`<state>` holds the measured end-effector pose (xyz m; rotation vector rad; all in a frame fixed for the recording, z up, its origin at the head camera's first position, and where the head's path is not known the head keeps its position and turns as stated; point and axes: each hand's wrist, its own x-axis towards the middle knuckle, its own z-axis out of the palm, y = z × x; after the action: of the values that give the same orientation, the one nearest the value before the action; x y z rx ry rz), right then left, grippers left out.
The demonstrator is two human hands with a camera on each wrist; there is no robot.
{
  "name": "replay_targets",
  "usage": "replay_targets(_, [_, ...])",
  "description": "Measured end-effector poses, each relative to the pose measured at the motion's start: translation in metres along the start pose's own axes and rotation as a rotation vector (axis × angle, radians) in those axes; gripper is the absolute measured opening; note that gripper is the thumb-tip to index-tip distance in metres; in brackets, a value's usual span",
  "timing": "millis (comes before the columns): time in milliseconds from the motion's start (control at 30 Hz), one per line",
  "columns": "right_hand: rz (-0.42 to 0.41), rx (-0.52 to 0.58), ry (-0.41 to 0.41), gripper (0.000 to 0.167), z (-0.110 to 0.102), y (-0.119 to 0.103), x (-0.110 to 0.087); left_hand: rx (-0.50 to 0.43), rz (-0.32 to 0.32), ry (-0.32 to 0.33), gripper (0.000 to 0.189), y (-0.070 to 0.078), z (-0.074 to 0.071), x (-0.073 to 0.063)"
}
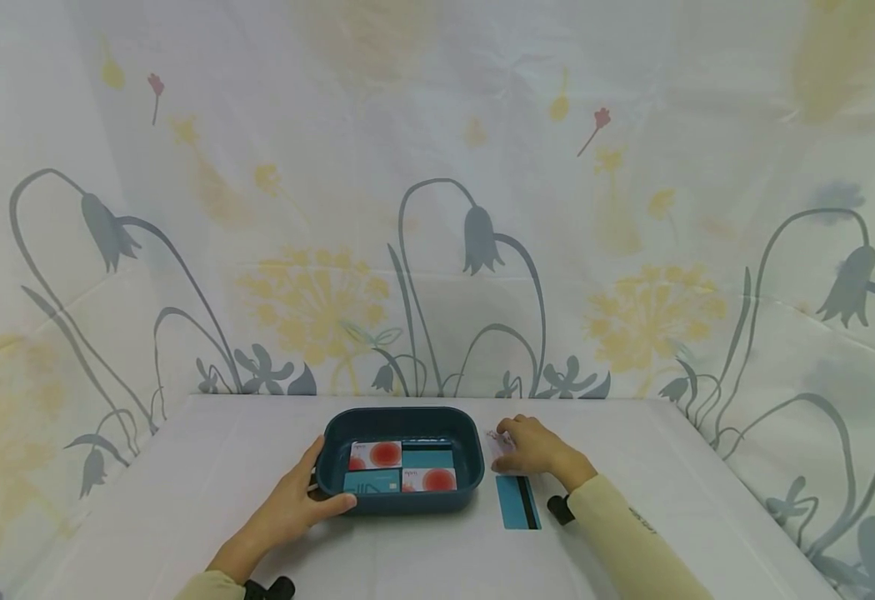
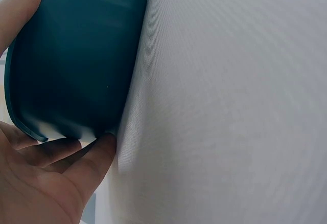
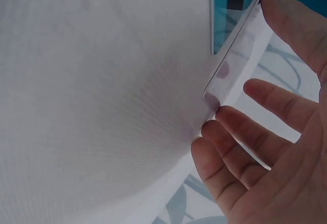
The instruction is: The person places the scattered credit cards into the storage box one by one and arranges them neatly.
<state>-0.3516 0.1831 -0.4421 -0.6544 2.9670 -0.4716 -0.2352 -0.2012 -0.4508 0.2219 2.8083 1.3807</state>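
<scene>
We look down on a white tabletop [image 1: 377, 558] with a dark teal, rounded-rectangular tray [image 1: 407, 503] near its middle. The person's left hand [image 1: 293, 504] grips the tray's left end, thumb at the near rim and fingers curled against the end wall. Inside lie four cards in two rows. In the far row we find a white card with a red disc [image 1: 374, 456] on the left and a teal card with a dark stripe [image 1: 427, 459] on the right. In the near row, a teal card with pale lines [image 1: 370, 482] is on the left and a second white card with a red disc [image 1: 429, 480] on the right.

Just right of the tray, the right hand [image 1: 538, 448] holds a pale, pink-patterned card [image 3: 237, 60], thumb and fingertips at its opposite ends; we cannot tell whether the card touches the tabletop. Nearer to us, just beside that hand, a teal rectangular card with a black stripe [image 1: 509, 504] lies on the tabletop. Behind, we see a pale sheet [image 1: 437, 125] printed with grey bell-shaped flowers.
</scene>
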Motion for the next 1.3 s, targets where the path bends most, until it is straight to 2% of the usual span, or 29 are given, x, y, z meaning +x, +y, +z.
replay_targets(367, [-0.120,0.075,-0.019,0.051,-0.011,0.010,-0.006,0.004,0.002,0.001,0.107,0.002,0.000,0.000])
replay_targets(467, [-0.114,0.079,-0.025,0.052,-0.012,0.013,-0.007,0.005,0.000,0.000,0.107,0.002,0.000,-0.001])
replay_targets(633, [-0.048,0.080,-0.038,0.053,-0.012,0.014,-0.006,0.006,-0.003,-0.003,0.107,0.002,-0.001,-0.001])
replay_targets(800, [-0.018,0.065,-0.025,0.051,-0.011,0.014,-0.006,0.004,-0.001,-0.005,0.108,0.002,-0.001,-0.001])
replay_targets(1133, [-0.059,0.111,-0.014,0.043,-0.011,0.020,-0.011,0.011,-0.012,-0.013,0.108,0.002,0.000,-0.001])
replay_targets(1300, [-0.037,0.113,-0.008,0.045,-0.010,0.024,-0.010,0.016,-0.014,-0.014,0.107,0.002,-0.001,-0.001])
